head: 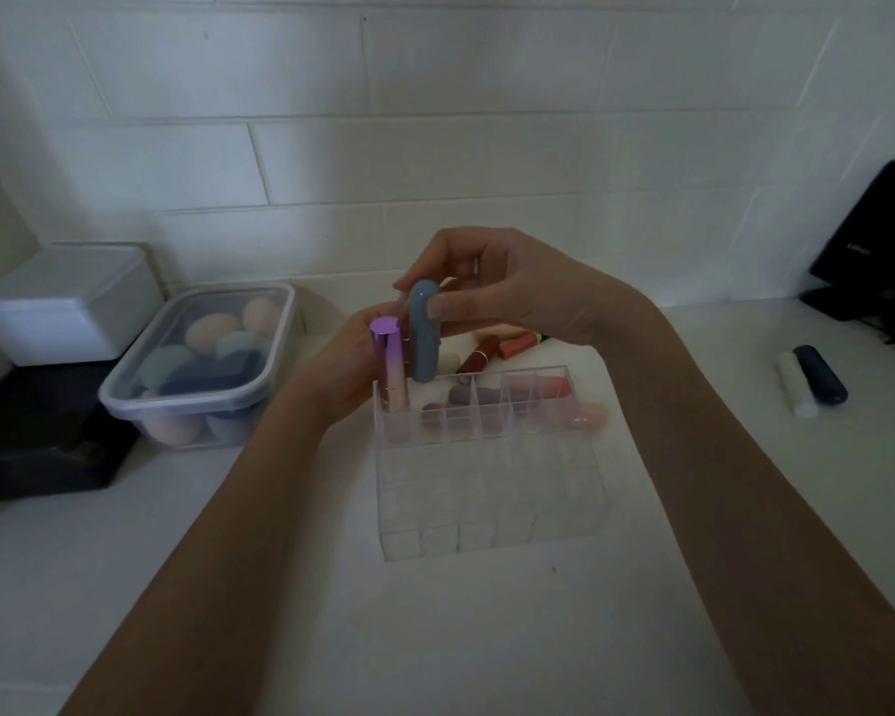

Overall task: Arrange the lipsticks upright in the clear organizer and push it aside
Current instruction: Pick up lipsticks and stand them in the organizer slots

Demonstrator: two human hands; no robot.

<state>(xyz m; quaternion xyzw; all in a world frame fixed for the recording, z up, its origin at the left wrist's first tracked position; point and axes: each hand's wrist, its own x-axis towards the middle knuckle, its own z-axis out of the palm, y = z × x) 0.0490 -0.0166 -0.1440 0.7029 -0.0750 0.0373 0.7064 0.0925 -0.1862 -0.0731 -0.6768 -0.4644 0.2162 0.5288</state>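
Nearest, clear organizer (487, 488); right hand (507, 286) pinches grey lipstick (423, 338) upright for slotting, left hand (352, 364) grasps purple lipstick (391, 366).

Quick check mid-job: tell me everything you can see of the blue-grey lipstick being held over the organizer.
The blue-grey lipstick is a smooth, matte-looking capsule tube with rounded ends, closed. It stands nearly upright, its lower end at the rim of the clear organizer, by the back-left cells and not yet seated. The right hand pinches its top between thumb and fingers; the left hand sits behind it. Just left of it a purple-pink lipstick stands upright in the corner cell.
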